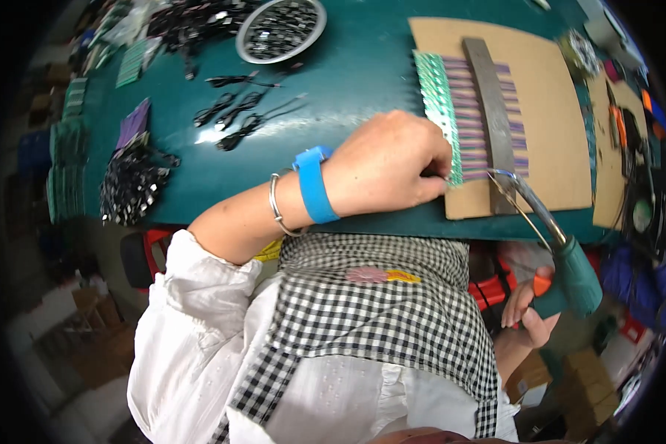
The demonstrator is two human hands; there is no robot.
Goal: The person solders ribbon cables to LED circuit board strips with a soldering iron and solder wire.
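Broadly, a glossy green surface (370,81) is spread with black cables (135,183) and brown cardboard (559,133), with boxes (589,383) seen below. On the cardboard, thin coloured wires (468,111) are crossed by a grey bar (491,107); their green circuit strip (435,89) is touched by the curled left hand (392,161), its hold unclear, while a green-handled soldering iron (579,277) is gripped by the right hand (530,324).

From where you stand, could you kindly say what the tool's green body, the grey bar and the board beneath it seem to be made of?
The tool's green body: probably plastic, smooth and satin, uniformly coloured. The grey bar: perhaps metal, dull-finished, with a worn, mottled surface, though wood is possible. The board: likely cardboard, matte, with a plain tan face.
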